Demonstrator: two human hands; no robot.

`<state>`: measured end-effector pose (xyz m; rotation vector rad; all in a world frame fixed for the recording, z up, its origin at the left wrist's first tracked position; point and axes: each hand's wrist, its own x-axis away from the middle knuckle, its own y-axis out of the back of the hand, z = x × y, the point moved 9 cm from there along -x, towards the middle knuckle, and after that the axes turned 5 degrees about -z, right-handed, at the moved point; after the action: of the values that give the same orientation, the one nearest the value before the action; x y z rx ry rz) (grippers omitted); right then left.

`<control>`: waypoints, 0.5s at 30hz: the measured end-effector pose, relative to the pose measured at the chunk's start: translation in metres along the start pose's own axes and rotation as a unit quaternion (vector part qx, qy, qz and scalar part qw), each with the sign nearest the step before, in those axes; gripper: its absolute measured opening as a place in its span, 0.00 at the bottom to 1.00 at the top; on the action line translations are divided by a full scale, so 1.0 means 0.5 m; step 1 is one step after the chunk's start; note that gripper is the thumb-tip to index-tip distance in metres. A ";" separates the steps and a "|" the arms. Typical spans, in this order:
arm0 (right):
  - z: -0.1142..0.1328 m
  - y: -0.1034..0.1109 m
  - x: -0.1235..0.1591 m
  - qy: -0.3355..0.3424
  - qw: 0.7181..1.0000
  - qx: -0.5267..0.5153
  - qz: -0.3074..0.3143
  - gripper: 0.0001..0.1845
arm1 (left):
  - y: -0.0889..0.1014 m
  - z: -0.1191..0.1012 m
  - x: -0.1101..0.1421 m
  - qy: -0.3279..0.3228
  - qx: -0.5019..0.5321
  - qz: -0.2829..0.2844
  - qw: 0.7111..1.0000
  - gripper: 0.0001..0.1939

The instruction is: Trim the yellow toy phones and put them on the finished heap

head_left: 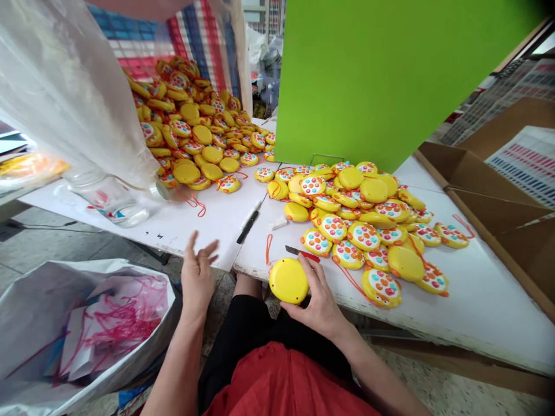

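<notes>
In my right hand (318,303) is a round yellow plastic toy (289,281), its plain back with small screw holes facing up, an orange cord loop rising from its far edge. My left hand (198,271) is raised apart from it, left of the table's front edge, fingers spread and holding nothing. A utility knife (303,253) with a red handle lies just beyond the held toy. Right of it spreads a heap of matching toys (364,236), some showing white faces with coloured buttons, others their yellow backs.
A larger toy pile (191,138) spills from a striped bag (208,46) at the back left. A black pen (248,227) and clear jar (115,199) lie on the table (225,222). A green panel (355,81) stands behind; cardboard boxes (507,248) right, a scrap sack (34,294) lower left.
</notes>
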<state>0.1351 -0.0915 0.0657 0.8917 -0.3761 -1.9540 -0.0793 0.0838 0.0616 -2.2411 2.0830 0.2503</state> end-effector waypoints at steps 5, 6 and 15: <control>0.002 -0.004 -0.002 -0.051 0.996 -0.009 -0.069 0.55 | -0.094 0.037 0.126 0.127 0.057 0.217 0.966 0.25; 0.007 -0.010 -0.002 -0.049 0.997 -0.014 -0.061 0.55 | -0.135 0.047 0.178 0.186 0.107 0.291 0.932 0.28; -0.058 -0.019 -0.054 0.042 0.988 0.144 0.028 0.22 | -0.160 0.114 0.234 0.370 0.225 0.161 0.887 0.31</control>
<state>0.1583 -0.0610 0.0517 1.1321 -0.6391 -1.8312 0.0040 -0.0158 -0.0188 -1.8381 2.4663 -1.1326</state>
